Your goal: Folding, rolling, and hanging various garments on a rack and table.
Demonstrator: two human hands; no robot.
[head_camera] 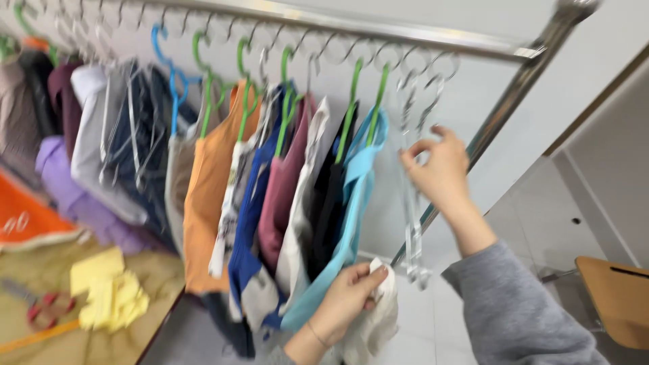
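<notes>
My right hand point(438, 170) is raised near the right end of a metal clothes rail point(378, 30), its fingers pinched on a clear plastic hanger point(412, 223) that hangs from a ring on the rail. My left hand point(348, 297) is lower down, closed on a bunched white cloth point(378, 318). Just left of both hands hangs a light blue garment point(351, 203) on a green hanger.
Several garments in orange, blue, pink, white, purple and grey hang on green, blue and clear hangers along the rail. A table point(40, 338) at lower left holds yellow cloths point(108, 290) and red-handled scissors point(44, 307). A wooden chair seat point(615, 297) stands at the right over a tiled floor.
</notes>
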